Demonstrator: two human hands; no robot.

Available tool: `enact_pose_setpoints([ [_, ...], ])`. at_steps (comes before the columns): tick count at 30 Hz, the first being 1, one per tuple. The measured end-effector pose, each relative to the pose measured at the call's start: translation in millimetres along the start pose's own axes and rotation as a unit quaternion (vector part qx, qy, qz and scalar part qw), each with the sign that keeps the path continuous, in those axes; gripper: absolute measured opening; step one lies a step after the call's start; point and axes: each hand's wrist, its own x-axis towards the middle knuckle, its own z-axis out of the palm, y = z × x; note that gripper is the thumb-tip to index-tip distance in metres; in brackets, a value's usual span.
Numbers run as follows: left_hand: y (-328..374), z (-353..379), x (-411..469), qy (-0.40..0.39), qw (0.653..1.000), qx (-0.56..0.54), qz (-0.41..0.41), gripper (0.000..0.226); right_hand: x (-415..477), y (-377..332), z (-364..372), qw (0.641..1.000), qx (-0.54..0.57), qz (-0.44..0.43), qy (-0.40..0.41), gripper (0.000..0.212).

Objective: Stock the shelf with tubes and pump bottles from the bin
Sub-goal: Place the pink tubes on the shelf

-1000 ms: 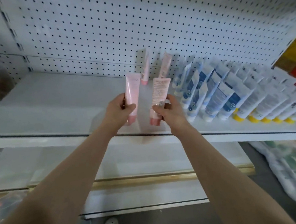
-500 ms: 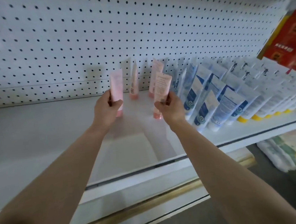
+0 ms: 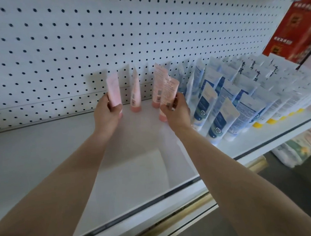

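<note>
Head view: left hand [image 3: 107,119] grips plain tube [image 3: 114,91], right hand [image 3: 177,114] printed tube [image 3: 169,91].

**Both tubes travel deep into the shelf**

And in they go! The left hand [image 3: 107,118] has carried its pink tube [image 3: 114,92] from the front edge of the shelf [image 3: 40,157] right back beside the two standing pink tubes [image 3: 135,93]. The right hand [image 3: 177,114] follows, its printed tube [image 3: 168,93] now just ahead of that pair.
</note>
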Motion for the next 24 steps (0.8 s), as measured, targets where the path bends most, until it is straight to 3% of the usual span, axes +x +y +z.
enact_pose_setpoints([
  [9, -5, 2, 9, 0.011, 1.0, 0.008, 0.005, 0.02, 6, 11, 14, 1.0, -0.002, 0.015, -0.001, 0.048],
  [16, -15, -3, -8, 0.024, 1.0, 0.007, -0.018, 0.052, 2, 18, 8, 0.998, -0.057, 0.022, -0.017, 0.048],
  [20, -10, -7, -30, 0.059, 0.997, -0.012, -0.057, 0.067, -7, 26, 8, 0.997, -0.076, 0.028, -0.006, 0.031],
  [24, 2, -9, -60, 0.086, 0.994, -0.025, -0.059, 0.063, -20, 30, 0, 0.994, -0.086, 0.046, -0.05, 0.054],
])
